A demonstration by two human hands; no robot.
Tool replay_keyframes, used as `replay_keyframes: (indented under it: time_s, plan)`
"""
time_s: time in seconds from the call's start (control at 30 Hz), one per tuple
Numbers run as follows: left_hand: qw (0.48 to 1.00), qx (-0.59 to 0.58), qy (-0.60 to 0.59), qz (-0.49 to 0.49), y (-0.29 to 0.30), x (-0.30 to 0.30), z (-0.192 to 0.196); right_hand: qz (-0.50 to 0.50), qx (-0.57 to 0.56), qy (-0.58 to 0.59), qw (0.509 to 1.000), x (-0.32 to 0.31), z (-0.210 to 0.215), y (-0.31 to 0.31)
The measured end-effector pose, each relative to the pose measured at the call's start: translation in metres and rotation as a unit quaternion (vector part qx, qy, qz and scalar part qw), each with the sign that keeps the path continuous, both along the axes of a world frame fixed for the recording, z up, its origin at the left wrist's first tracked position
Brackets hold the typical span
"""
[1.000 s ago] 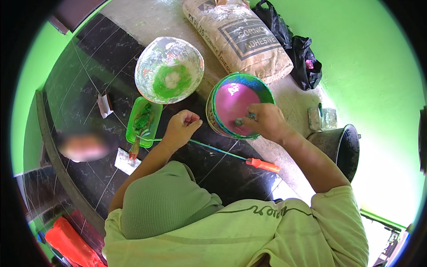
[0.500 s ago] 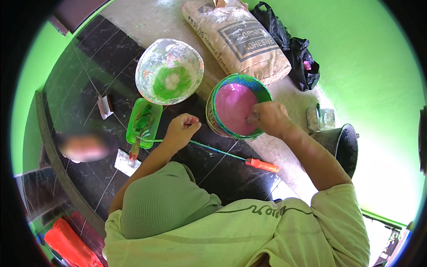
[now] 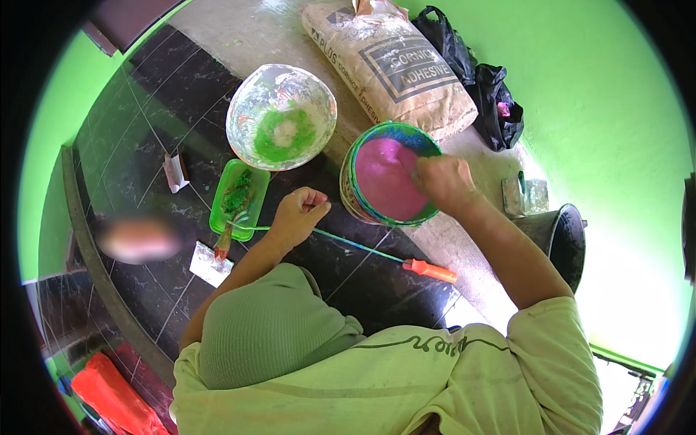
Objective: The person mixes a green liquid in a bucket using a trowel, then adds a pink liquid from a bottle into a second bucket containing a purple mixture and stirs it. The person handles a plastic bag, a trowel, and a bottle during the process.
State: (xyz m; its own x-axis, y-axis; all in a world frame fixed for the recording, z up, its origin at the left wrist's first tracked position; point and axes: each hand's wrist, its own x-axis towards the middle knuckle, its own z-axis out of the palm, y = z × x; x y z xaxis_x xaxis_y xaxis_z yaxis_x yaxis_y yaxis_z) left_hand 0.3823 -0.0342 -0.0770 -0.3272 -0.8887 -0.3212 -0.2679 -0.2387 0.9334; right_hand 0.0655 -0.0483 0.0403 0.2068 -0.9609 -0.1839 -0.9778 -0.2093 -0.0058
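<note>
My right hand is closed over the right rim of a bucket of pink paint. What its fingers grip is hidden, and the paint by them shows swirl marks. My left hand hovers over the dark tiles between the bucket and a green tray, fingers curled toward the thumb, with nothing visible in them. Under the left wrist lies a paint roller frame with an orange handle. A paintbrush rests across the tray's near end, beside a green fuzzy roller sleeve.
Beyond the tray stands a white-stained bowl with green residue. A large paper sack lies behind the bucket, black plastic bags beside it. On the right is a black bucket. A flat whitish piece lies near the brush.
My right hand has shifted slightly up and to the right along the bucket's rim, and the paint's swirls have changed. My left hand keeps its pose. The whole view has shifted a little.
</note>
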Motion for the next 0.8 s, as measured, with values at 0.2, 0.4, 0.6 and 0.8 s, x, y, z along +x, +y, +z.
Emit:
replay_keyframes:
  time_s: [0.2,0.4,0.6,0.8]
  plan:
    - [1.0,-0.003,0.027,-0.003,-0.003,-0.005,0.001,-0.039,0.067,-0.147,0.986,0.013,0.021,0.02]
    - [1.0,0.001,0.031,-0.001,-0.001,-0.005,0.005,0.015,-0.082,-0.088,0.993,0.015,0.006,-0.009]
    - [1.0,0.001,0.008,0.002,0.002,0.001,0.005,0.0,-0.01,-0.012,1.0,-0.009,0.006,-0.003]
    - [0.999,-0.01,0.032,-0.003,-0.003,-0.003,0.001,-0.038,0.081,-0.14,0.986,0.006,0.026,0.018]
